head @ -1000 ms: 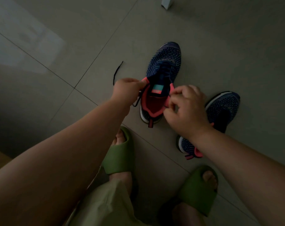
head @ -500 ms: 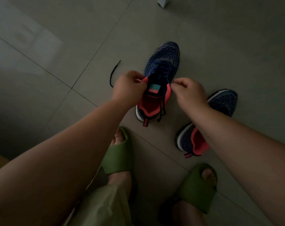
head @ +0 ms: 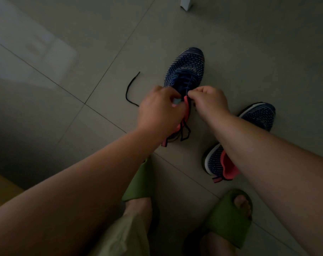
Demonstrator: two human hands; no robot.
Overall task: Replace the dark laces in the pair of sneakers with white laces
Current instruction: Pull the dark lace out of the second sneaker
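Hands [head: 161, 109] closed in; lace [head: 188, 95] prob. pinched.

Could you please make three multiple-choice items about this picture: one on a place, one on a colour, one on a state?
1. Where does the loose end of the dark lace lie?
A. On the floor, left of the sneaker being handled
B. Inside the other sneaker
C. Across a green slipper

2. What colour is the lining of the other sneaker?
A. Yellow
B. Coral pink
C. White

3. What is the right hand doing?
A. Resting flat on the floor
B. Hanging idle
C. Pinching the dark lace at the handled sneaker

Key: 1 A, the lace end curves over the tiles left of that sneaker. 2 B, the collar shows coral pink beside the right forearm. 3 C, its fingertips close on the lace by the tongue, while the left hand holds the collar.
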